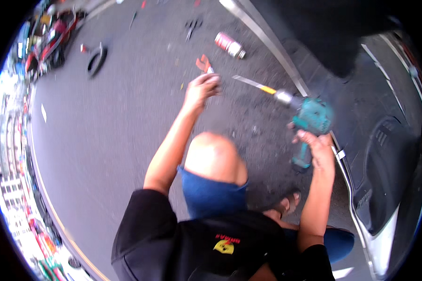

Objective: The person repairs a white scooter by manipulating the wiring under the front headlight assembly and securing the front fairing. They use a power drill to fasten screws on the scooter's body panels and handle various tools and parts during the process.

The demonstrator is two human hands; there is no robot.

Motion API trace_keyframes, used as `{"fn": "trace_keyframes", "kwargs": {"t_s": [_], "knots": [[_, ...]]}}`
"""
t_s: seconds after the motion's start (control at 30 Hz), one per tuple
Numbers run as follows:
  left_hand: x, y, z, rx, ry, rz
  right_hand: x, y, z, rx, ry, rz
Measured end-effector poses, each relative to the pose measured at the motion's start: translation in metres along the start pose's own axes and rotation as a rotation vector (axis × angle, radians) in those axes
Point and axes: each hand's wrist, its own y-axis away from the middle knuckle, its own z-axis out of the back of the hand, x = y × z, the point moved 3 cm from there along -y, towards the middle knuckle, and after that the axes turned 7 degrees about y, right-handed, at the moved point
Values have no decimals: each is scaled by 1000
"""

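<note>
Past black shirt (150, 229), clasps drill (315, 114) in right grip (318, 147); could jab left grip (204, 89) with bit (268, 89) if swung; cannot tell whether left holds anything.

Bright daylight falls across the grey asphalt (103, 140), while the buildings (11, 187) along the left rim wash out nearly to white. Pale glare sits on the bare knee (213, 152), and the dark shape (328, 42) at upper right sinks into black. Blur softens the teal power drill (315, 114) and right hand (320, 146) (the asphalt's grain looks smeared too). Fisheye distortion bends the edges, with blackened corners and blue fringing.
</note>
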Motion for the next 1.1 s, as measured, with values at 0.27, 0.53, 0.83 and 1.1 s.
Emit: {"fn": "trace_keyframes", "kwargs": {"t_s": [0.27, 0.53, 0.83, 1.1], "knots": [[-212, 42, -105, 376, 242, -460, 43, -9, -22, 253, -539, 352], [-243, 90, -183, 540, 382, -509, 41, -15, -7, 258, -703, 429], [-246, 116, -214, 582, 351, -552, 45, -2, 8, 301, -788, 493], [-230, 111, -226, 556, 410, -454, 32, -6, 44, 187, -583, 622]]}}
